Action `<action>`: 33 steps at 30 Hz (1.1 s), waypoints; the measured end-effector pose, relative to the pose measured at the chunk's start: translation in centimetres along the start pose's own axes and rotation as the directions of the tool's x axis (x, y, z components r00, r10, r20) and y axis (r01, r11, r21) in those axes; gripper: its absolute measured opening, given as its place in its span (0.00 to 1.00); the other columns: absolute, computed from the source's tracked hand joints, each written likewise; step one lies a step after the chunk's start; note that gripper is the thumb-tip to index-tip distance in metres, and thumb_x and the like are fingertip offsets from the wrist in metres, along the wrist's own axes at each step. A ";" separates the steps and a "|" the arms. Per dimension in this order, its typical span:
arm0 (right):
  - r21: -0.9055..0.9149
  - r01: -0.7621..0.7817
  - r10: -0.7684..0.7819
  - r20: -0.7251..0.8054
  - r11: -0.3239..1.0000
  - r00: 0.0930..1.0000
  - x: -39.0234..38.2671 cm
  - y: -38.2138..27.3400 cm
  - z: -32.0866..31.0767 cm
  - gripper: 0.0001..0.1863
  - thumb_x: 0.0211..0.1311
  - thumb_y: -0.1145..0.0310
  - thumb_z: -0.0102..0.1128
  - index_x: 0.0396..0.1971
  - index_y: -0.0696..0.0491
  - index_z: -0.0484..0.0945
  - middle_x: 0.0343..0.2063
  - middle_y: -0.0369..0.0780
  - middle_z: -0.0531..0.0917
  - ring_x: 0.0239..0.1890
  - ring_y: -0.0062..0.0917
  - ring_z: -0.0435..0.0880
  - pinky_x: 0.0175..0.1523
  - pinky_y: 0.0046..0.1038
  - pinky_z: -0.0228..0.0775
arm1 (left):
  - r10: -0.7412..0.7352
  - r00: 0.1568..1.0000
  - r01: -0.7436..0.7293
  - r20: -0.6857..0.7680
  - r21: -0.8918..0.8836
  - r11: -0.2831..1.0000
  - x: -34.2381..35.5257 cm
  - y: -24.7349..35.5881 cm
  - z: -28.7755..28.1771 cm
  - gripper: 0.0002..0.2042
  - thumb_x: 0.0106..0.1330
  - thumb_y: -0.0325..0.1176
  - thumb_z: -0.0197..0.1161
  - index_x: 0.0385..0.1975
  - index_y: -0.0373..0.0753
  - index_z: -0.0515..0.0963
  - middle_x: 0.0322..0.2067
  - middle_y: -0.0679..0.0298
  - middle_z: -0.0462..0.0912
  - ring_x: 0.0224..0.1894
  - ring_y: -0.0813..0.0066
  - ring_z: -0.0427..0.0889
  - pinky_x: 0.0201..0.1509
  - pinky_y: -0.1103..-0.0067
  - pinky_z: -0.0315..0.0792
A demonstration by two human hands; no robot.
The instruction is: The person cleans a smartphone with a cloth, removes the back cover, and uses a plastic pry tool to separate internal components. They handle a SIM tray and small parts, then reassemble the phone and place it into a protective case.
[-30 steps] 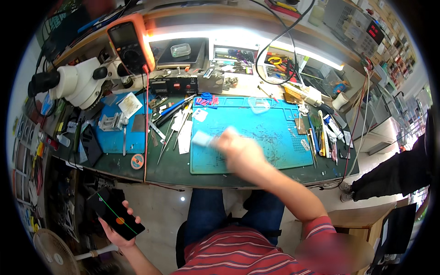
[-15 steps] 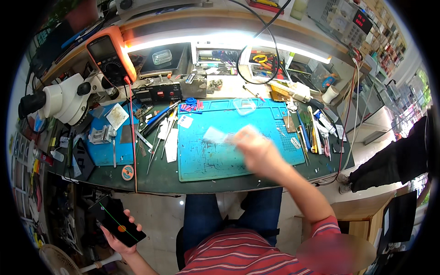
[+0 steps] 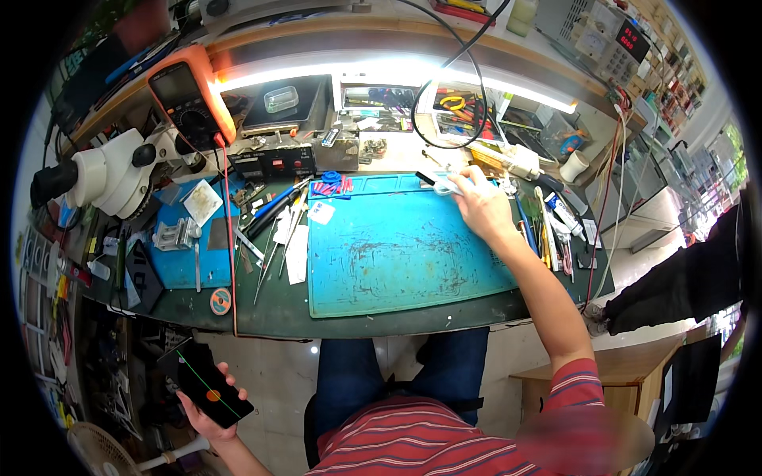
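My left hand (image 3: 208,419) grips a smartphone (image 3: 213,390) below the bench's front left edge. Its dark screen shows a thin green line and an orange spot. Across the bench, my right hand (image 3: 482,205) reaches to the far right part of the blue work mat (image 3: 381,278). The fingers of that hand are closed at the rim of a small clear plastic box (image 3: 446,187), which they partly hide. A short dark piece (image 3: 425,179) shows just left of the box; I cannot make out what it is.
A microscope (image 3: 111,170) and an orange multimeter (image 3: 190,95) stand at the left. Tweezers and pens (image 3: 278,210) lie beside the mat, with brushes (image 3: 548,226) to its right. A black cable loop (image 3: 414,103) hangs overhead. Someone in dark trousers (image 3: 675,274) is at the right.
My right hand has moved from over the middle of the mat to its far right, at the clear box. The box has shifted right. The left hand keeps its hold on the smartphone.
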State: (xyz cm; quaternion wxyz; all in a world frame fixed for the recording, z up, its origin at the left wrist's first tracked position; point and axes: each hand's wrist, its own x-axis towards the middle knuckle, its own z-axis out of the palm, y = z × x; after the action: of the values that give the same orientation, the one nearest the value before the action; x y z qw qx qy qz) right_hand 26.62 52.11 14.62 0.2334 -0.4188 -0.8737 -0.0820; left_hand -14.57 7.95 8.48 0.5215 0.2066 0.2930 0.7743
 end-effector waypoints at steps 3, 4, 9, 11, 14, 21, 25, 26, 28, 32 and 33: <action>-0.023 0.038 -0.039 -0.037 0.999 0.999 -0.7 -2.1 -1.2 0.13 0.69 0.65 0.63 0.51 0.48 0.83 0.43 0.38 0.80 0.35 0.35 0.86 0.38 0.34 0.80 | -0.010 1.000 0.009 0.027 0.023 1.000 0.3 -0.1 0.1 0.38 0.76 0.66 0.44 0.76 0.45 0.58 0.66 0.45 0.69 0.56 0.57 0.76 0.48 0.56 0.76; -0.051 0.035 -0.037 -0.033 0.998 0.999 -1.3 -2.4 -1.2 0.13 0.69 0.64 0.62 0.51 0.48 0.83 0.43 0.38 0.80 0.35 0.35 0.86 0.38 0.34 0.80 | -0.014 0.999 0.013 0.034 0.031 0.999 0.3 -0.1 0.1 0.38 0.76 0.66 0.44 0.76 0.45 0.58 0.66 0.45 0.69 0.56 0.57 0.76 0.48 0.56 0.76; -0.349 0.051 -0.016 0.102 0.936 0.995 -2.9 -2.0 -0.5 0.19 0.64 0.69 0.58 0.55 0.57 0.80 0.41 0.40 0.78 0.40 0.30 0.82 0.38 0.29 0.79 | -0.028 0.998 0.026 0.048 0.030 0.999 0.5 -0.4 0.1 0.38 0.76 0.66 0.44 0.76 0.45 0.58 0.66 0.45 0.69 0.56 0.57 0.77 0.48 0.56 0.76; -0.368 0.101 -0.055 0.134 0.924 0.989 -3.6 -3.2 -0.8 0.20 0.63 0.70 0.57 0.55 0.57 0.80 0.40 0.39 0.78 0.40 0.28 0.82 0.38 0.27 0.79 | -0.036 0.998 0.035 0.047 0.030 0.999 0.7 -0.4 0.1 0.37 0.76 0.66 0.43 0.76 0.45 0.59 0.66 0.45 0.69 0.56 0.57 0.77 0.48 0.56 0.76; -0.169 0.241 -0.200 0.230 0.956 0.952 -4.8 -5.8 -3.2 0.21 0.62 0.71 0.58 0.56 0.55 0.80 0.39 0.39 0.77 0.37 0.27 0.83 0.36 0.27 0.79 | -0.038 0.999 0.037 0.033 0.022 0.999 0.2 -0.4 -0.1 0.37 0.76 0.66 0.43 0.76 0.45 0.59 0.66 0.44 0.70 0.56 0.57 0.77 0.48 0.56 0.76; -0.159 -0.027 0.056 0.181 0.987 0.982 -5.1 -4.1 -3.9 0.22 0.61 0.73 0.61 0.56 0.47 0.81 0.34 0.37 0.79 0.33 0.33 0.85 0.34 0.31 0.80 | -0.061 0.995 0.057 0.080 0.044 0.997 1.1 -0.8 0.5 0.38 0.76 0.66 0.43 0.75 0.44 0.59 0.66 0.43 0.69 0.56 0.56 0.77 0.48 0.56 0.76; 0.827 0.073 -0.606 0.345 0.557 0.717 -7.1 -11.2 -8.9 0.16 0.63 0.74 0.61 0.49 0.45 0.84 0.39 0.40 0.80 0.42 0.34 0.86 0.44 0.36 0.81 | -0.058 0.996 0.056 0.072 0.030 0.998 0.8 -0.7 0.2 0.38 0.76 0.66 0.43 0.76 0.44 0.59 0.66 0.43 0.69 0.57 0.56 0.76 0.48 0.56 0.76; 0.864 0.103 -0.632 0.274 0.492 0.725 -7.0 -10.9 -9.1 0.16 0.64 0.74 0.60 0.51 0.46 0.83 0.39 0.42 0.80 0.40 0.35 0.86 0.42 0.37 0.81 | -0.053 0.996 0.052 0.071 0.018 0.998 0.8 -0.8 0.2 0.38 0.76 0.66 0.43 0.76 0.44 0.59 0.66 0.43 0.70 0.56 0.56 0.76 0.48 0.56 0.76; 0.381 0.054 -0.160 0.252 0.923 0.954 -4.8 -9.0 -7.6 0.17 0.64 0.73 0.58 0.53 0.46 0.81 0.38 0.44 0.80 0.38 0.37 0.85 0.38 0.39 0.80 | -0.044 0.998 0.043 0.053 0.016 0.999 0.3 -0.5 0.7 0.38 0.76 0.66 0.43 0.76 0.44 0.59 0.66 0.43 0.70 0.56 0.56 0.77 0.48 0.56 0.76; 0.102 0.057 -0.087 0.311 0.993 0.947 -4.1 -11.5 -3.4 0.17 0.65 0.71 0.59 0.54 0.45 0.80 0.41 0.44 0.79 0.37 0.37 0.85 0.35 0.39 0.81 | -0.065 0.984 0.055 0.166 0.065 0.996 0.9 -0.1 1.0 0.37 0.78 0.64 0.42 0.77 0.45 0.56 0.67 0.46 0.68 0.59 0.56 0.75 0.49 0.56 0.75; 0.325 0.181 -0.300 0.365 0.928 0.882 -5.2 -13.6 -5.0 0.19 0.65 0.71 0.60 0.56 0.44 0.80 0.41 0.42 0.79 0.38 0.36 0.86 0.35 0.38 0.81 | -0.055 0.983 0.045 0.175 0.056 0.997 0.7 -0.2 1.0 0.37 0.78 0.64 0.42 0.77 0.44 0.56 0.67 0.46 0.68 0.59 0.56 0.75 0.49 0.56 0.75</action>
State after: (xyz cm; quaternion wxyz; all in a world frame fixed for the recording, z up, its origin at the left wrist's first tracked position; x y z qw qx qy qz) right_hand 20.66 38.20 17.26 0.0910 -0.2765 -0.9511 0.1034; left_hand -14.13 8.92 9.12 0.5591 0.2802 0.2709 0.7318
